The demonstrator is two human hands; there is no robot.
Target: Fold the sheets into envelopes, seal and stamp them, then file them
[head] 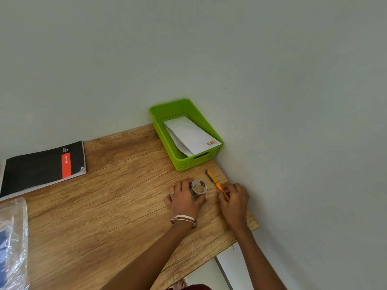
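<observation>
Envelopes (191, 136) fill green basket (165, 139); left hand (184, 200) grips tape roll (199, 187)

Both forearms reach in from the near edge, bare, running up and away toward the far right of the bench (104, 206). The left hand (184, 200) lies palm down, its fingers (183, 183) curled over a tape roll (198, 187) and gripping it from the left; a ring sits on one finger and bangles circle the wrist. The right hand (234, 203) is just to the right of it, knuckles up, its fingers bent and pinching the near end of a pen (216, 183) that lies on the bench. The two hands are near each other but apart.
</observation>
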